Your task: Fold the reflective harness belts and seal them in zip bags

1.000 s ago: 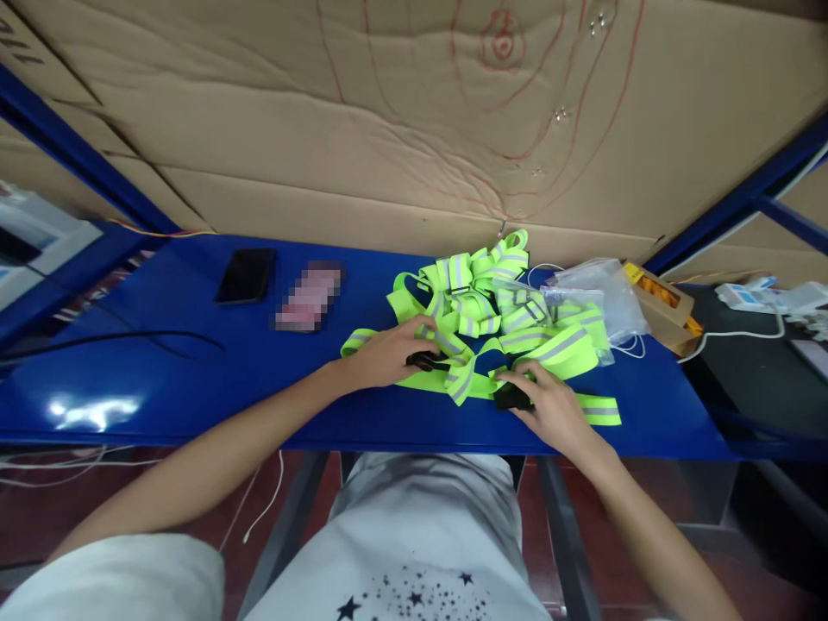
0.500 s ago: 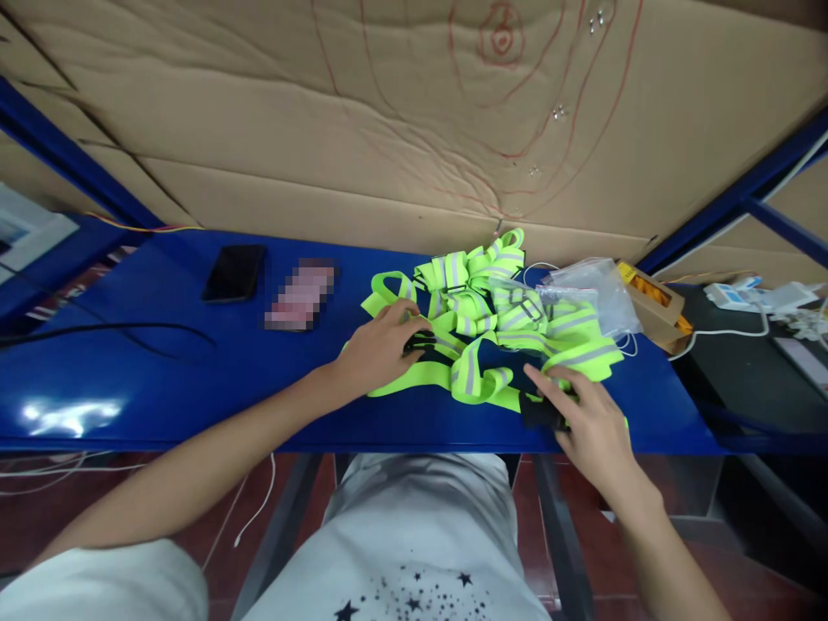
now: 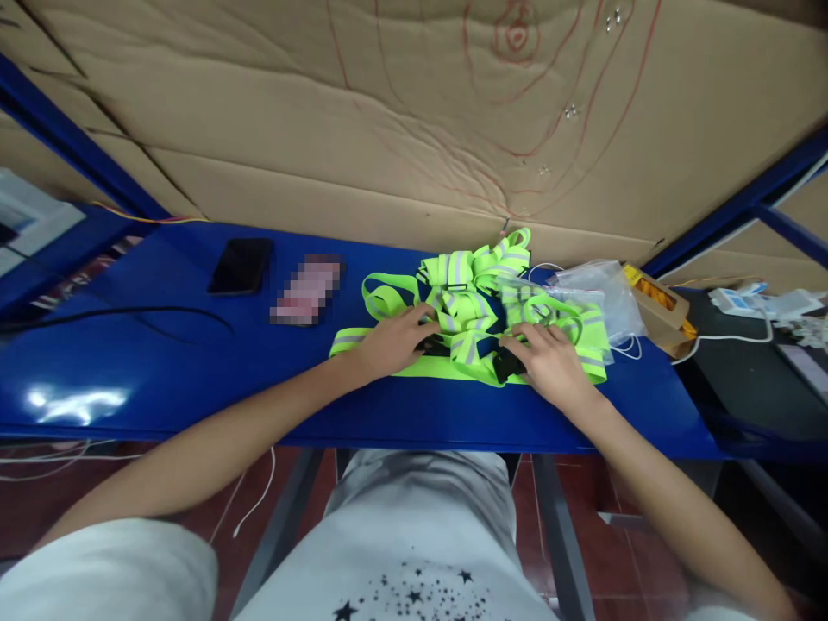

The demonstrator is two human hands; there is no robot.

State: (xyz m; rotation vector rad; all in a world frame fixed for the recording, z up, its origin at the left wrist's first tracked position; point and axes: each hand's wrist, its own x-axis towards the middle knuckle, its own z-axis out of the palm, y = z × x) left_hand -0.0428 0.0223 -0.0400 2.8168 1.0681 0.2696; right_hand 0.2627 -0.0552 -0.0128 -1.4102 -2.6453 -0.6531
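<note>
Neon-yellow reflective straps with grey stripes lie in a tangled pile on the blue table. At the near side of the pile, my left hand is closed on a black buckle, partly covered by the fingers. My right hand grips another black buckle piece at the end of a strap, thumb and fingers around it. A short stretch of looped strap runs between the two black pieces, which are apart. My fingers hide some of both pieces.
On the blue table, a dark phone and a blurred-out pink item lie left of the straps. Clear plastic bags and an open cardboard box with orange contents are at the right. A cardboard panel stands behind.
My right hand has moved left and away from the table's front edge with the black piece, closer to my left hand. The strap between them has bunched up.
</note>
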